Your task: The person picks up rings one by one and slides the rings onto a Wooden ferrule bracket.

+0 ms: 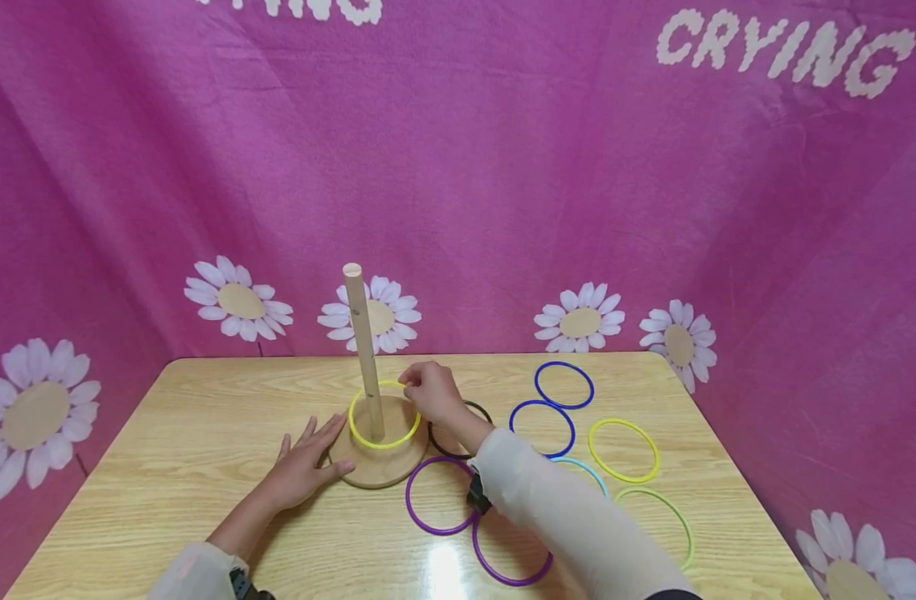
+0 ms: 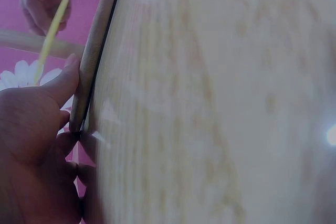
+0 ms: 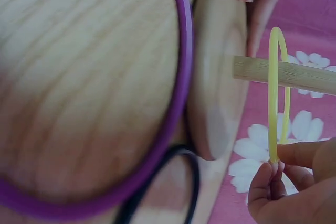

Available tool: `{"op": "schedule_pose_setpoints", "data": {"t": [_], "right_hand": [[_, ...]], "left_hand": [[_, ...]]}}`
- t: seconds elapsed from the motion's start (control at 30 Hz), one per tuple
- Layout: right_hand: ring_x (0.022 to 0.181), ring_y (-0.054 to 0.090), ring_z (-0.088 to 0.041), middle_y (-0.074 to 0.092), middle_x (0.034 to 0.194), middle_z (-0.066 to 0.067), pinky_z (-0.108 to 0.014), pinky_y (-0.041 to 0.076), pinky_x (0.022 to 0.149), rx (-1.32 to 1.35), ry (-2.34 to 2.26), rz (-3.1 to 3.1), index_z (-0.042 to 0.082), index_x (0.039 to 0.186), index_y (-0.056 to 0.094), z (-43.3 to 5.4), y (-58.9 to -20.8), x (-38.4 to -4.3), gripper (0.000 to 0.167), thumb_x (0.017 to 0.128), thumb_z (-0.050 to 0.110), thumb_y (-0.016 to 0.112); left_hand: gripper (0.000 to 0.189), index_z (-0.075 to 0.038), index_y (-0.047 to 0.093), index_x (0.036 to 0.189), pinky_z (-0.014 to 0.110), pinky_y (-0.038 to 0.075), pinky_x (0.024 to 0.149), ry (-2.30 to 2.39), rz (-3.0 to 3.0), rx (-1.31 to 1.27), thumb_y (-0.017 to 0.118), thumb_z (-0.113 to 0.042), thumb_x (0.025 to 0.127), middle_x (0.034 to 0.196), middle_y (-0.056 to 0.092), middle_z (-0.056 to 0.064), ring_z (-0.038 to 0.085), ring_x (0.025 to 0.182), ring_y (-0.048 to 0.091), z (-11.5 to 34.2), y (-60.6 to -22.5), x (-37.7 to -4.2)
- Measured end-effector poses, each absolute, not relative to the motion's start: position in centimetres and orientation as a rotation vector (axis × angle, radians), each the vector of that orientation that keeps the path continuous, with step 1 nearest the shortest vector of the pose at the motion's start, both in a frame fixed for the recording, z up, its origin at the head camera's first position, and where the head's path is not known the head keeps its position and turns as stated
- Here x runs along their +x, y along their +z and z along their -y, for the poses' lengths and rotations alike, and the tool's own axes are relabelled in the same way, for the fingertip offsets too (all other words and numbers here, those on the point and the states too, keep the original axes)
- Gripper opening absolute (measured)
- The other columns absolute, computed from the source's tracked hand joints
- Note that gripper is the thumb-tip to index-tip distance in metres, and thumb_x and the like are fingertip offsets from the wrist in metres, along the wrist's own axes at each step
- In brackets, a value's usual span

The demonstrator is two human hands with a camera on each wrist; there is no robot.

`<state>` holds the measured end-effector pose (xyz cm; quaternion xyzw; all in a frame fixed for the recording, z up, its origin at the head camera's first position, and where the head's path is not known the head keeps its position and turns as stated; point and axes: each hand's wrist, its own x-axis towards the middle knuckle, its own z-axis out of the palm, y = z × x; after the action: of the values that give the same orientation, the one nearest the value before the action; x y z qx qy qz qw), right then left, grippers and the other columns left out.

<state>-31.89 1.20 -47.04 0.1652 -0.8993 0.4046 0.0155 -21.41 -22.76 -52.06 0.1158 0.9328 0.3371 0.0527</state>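
My right hand point(image 1: 432, 392) pinches a yellow ring point(image 1: 383, 448) by its right edge, thumb against fingertips. The ring encircles the lower part of a wooden peg point(image 1: 362, 342), and the right wrist view shows it held above the round wooden base point(image 3: 218, 72). On the left side of that base rests my left hand point(image 1: 305, 467), its fingers spread and mostly straight along the rim, with the thumb point(image 2: 64, 83) at the near edge. A black ring point(image 1: 437, 442) lies just right of the base, partly hidden by my right hand and wrist.
Two purple rings point(image 1: 420, 522) lie in front of the base, one partly under my right sleeve. Farther right are two blue rings point(image 1: 574, 433), another yellow ring point(image 1: 656, 454), a light blue ring point(image 1: 594, 473) and a light green ring point(image 1: 690, 533). A pink curtain point(image 1: 458, 208) hangs behind the table.
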Motion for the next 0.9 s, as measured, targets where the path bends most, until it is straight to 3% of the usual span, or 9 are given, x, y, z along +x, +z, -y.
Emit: {"op": "schedule_pose_setpoints", "data": {"t": [0.2, 0.43, 0.9], "right_hand": [[0.079, 0.054, -0.013, 0.068, 0.08, -0.004, -0.024, 0.047, 0.071, 0.372, 1.351, 2.826, 0.002, 0.091, 0.078, -0.7, -48.5, -31.4, 0.02, 0.081, -0.009, 0.064], [0.084, 0.064, -0.018, 0.074, 0.083, -0.004, -0.029, 0.053, 0.079, 0.47, 1.165, 2.848, 0.004, 0.088, 0.08, -0.6, -49.5, -31.5, 0.019, 0.08, -0.007, 0.067], [0.071, 0.054, -0.011, 0.067, 0.072, 0.002, -0.024, 0.047, 0.07, 0.509, 1.048, 2.877, 0.007, 0.086, 0.079, -0.3, -49.7, -31.1, 0.006, 0.084, 0.001, 0.081]], "left_hand": [[0.087, -0.006, 0.031, 0.162, 0.078, -0.009, 0.114, 1.032, -2.835, 0.354, 0.069, -0.048, 0.096, 0.168, 0.026, 0.02, 0.053, 0.154, 0.004, 22.8, -52.1, -21.3], [0.087, -0.005, 0.032, 0.161, 0.078, -0.008, 0.115, 1.022, -2.849, 0.354, 0.069, -0.048, 0.096, 0.167, 0.027, 0.02, 0.053, 0.154, 0.005, 22.8, -52.2, -21.4], [0.088, -0.006, 0.03, 0.162, 0.077, -0.009, 0.115, 1.015, -2.831, 0.339, 0.067, -0.052, 0.096, 0.168, 0.025, 0.018, 0.052, 0.155, 0.004, 22.7, -52.0, -21.3]]}}
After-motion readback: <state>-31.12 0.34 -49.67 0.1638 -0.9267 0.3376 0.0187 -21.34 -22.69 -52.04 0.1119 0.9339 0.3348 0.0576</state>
